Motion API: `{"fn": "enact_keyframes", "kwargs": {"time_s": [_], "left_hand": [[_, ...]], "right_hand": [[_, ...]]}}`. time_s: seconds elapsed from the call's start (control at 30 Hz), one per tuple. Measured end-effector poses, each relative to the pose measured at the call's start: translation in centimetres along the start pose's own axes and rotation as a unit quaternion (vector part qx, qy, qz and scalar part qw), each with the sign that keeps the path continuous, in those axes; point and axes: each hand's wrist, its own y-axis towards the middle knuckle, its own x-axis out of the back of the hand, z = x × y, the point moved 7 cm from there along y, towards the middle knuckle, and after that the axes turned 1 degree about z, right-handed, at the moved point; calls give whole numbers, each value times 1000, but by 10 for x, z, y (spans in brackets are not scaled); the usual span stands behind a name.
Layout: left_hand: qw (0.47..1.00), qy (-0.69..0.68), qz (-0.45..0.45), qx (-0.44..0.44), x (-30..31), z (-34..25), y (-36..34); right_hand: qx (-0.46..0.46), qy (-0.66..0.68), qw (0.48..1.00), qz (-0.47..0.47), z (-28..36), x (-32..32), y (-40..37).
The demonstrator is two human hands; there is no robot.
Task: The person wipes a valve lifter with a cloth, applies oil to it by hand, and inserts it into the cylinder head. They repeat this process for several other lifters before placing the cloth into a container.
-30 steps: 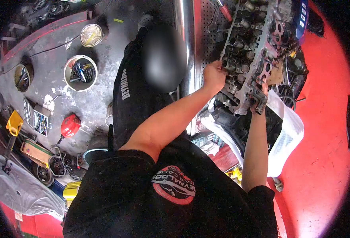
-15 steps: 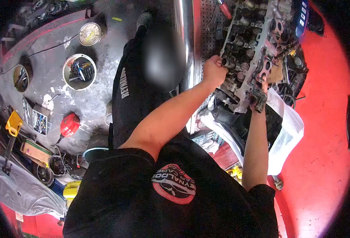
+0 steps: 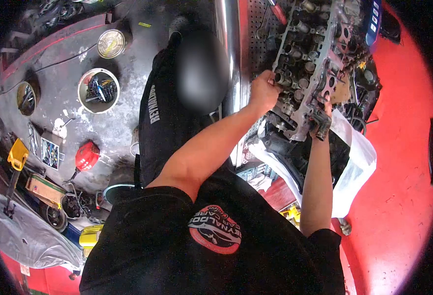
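Cylinder head (image 3: 314,54) on the perforated bench (image 3: 255,46) — left hand (image 3: 264,92) clenched on its near-left edge, right hand (image 3: 325,111) grasping a dark fitting (image 3: 320,127) at its near corner.

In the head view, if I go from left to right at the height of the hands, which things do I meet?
Dark round tub → white bucket of tools → co-worker's black sleeve → shiny metal post → left hand → cylinder head → red surface.
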Motion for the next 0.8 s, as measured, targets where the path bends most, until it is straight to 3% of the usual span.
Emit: {"fn": "enact_keyframes", "kwargs": {"time_s": [0.1,0.23,0.37,0.47,0.77,0.8], "left_hand": [[1000,-17,-7,-1,2,-4,-2],[991,-121,8,61,-1,4,-5],[996,-66,11,54,1,7,4],[996,-67,40,44,-3,22,10],[991,-94,81,50,18,-24,-8],[995,-61,74,18,16,-23,-6]], "right_hand": [[17,-42,999,-7,0,9,2],[15,-15,999,-30,-1,2,3],[-5,6,1000,29,-3,3,3],[5,-17,1000,23,0,2,3],[7,-5,1000,-3,-7,13,11],[7,-10,1000,4,-5,11,11]]}}
